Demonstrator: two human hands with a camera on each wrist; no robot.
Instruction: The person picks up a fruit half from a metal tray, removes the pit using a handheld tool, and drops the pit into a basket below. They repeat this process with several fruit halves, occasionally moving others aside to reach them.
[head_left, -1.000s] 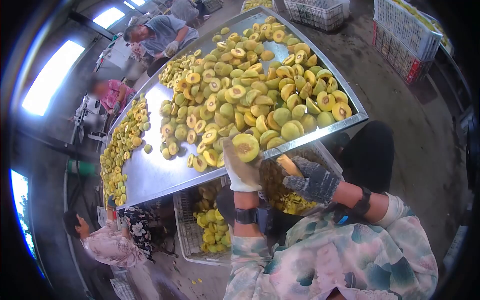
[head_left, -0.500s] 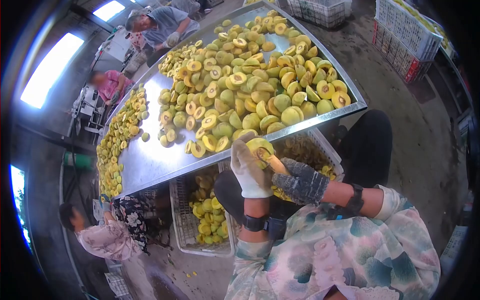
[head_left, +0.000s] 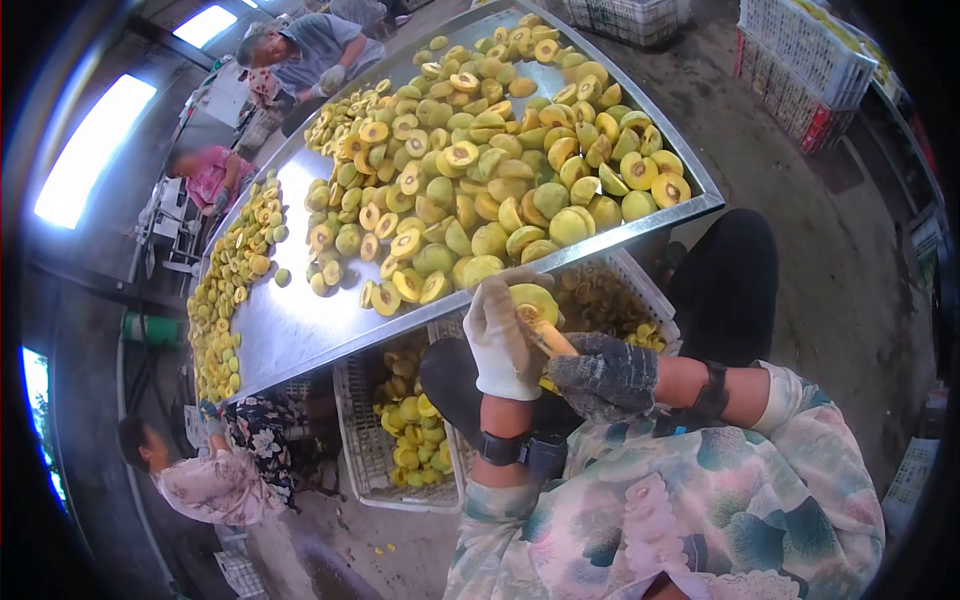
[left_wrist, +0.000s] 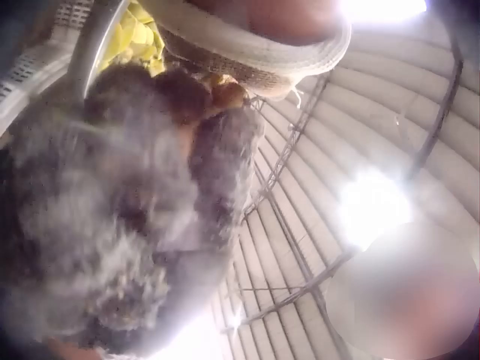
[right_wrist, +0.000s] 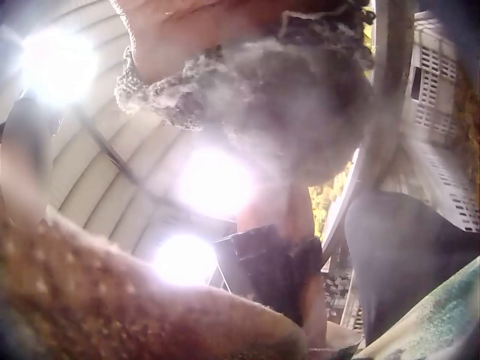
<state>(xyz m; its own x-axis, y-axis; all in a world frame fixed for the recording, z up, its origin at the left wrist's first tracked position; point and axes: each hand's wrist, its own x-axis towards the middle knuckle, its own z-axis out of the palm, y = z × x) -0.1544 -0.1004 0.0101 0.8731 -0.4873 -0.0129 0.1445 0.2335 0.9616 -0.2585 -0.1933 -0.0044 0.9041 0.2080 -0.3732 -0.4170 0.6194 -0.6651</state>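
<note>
The left hand (head_left: 503, 340), in a white glove with tan fingers, holds a halved yellow-green fruit (head_left: 536, 303) just off the tray's near edge. The right hand (head_left: 605, 375), in a dark grey knitted glove, grips a tool with a light wooden handle (head_left: 550, 338); its far end meets the fruit's cut face. In the left wrist view the grey glove (left_wrist: 127, 202) fills much of the picture, blurred. The right wrist view shows the grey glove (right_wrist: 292, 105) from close by; the fruit cannot be made out there.
A metal tray (head_left: 290, 325) bears many halved fruits (head_left: 440, 195). Below its near edge stand a crate of fruit pieces (head_left: 357, 430) and another crate (head_left: 645, 290). Stacked crates (head_left: 800, 60) are at the upper right. Several people sit along the tray's left side.
The left hand has drawn the fruit back from the tray's edge and turned it. The right hand has brought the tool's end against it. The head view has shifted slightly.
</note>
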